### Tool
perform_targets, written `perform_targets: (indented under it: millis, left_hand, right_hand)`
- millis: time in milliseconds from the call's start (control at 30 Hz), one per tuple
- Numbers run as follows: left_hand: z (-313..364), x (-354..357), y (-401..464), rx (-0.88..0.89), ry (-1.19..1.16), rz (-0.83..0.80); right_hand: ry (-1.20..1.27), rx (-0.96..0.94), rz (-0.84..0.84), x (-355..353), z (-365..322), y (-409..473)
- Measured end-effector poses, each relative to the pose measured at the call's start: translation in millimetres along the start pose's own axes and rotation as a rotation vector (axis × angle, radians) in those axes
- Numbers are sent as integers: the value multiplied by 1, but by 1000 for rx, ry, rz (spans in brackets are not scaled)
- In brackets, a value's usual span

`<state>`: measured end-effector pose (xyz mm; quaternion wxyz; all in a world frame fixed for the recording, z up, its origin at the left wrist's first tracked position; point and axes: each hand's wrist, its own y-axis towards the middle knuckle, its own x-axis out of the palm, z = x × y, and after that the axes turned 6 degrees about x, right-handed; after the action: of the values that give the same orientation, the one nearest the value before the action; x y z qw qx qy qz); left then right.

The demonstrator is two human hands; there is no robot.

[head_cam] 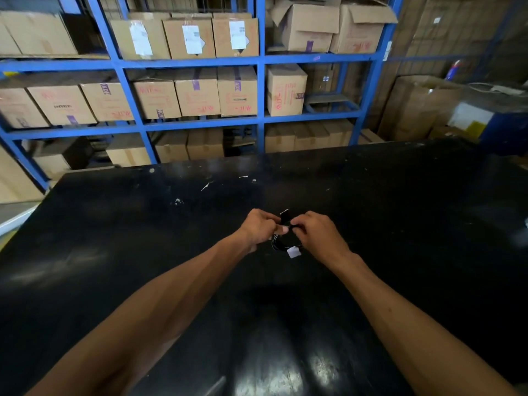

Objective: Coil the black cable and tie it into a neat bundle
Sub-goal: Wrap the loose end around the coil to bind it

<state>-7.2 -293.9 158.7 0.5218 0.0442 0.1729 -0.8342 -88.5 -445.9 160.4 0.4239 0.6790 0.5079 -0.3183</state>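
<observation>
Both hands meet over the middle of the black table (pixel 143 238) and hold a small coil of black cable (pixel 281 243) between them. My left hand (pixel 258 228) grips the coil's left side with curled fingers. My right hand (pixel 317 234) pinches the cable at the top of the coil. A white connector (pixel 294 251) hangs at the coil's lower right, and a black connector end (pixel 285 215) sticks up above the fingers. Much of the coil is hidden behind my fingers.
Blue metal shelving (pixel 260 90) filled with several cardboard boxes stands behind the table's far edge. More boxes (pixel 414 107) and a blue object (pixel 503 130) sit at the right. Small white scraps (pixel 205 186) lie on the far tabletop.
</observation>
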Motion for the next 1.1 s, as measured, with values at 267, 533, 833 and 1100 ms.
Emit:
perform_targets:
  millis: [267, 533, 833, 1100]
  left_hand:
    - [-2, -2, -3, 111, 231, -117]
    - [-7, -8, -5, 117, 241, -198]
    - [-15, -29, -7, -115, -240, -221]
    - [-17, -40, -9, -413, -571, -215]
  right_hand:
    - [-235, -223, 65, -5, -1, -7]
    - [-77, -116, -142, -9, -3, 1]
    - [-63, -51, 48, 0, -3, -11]
    - [168, -224, 146, 8, -8, -8]
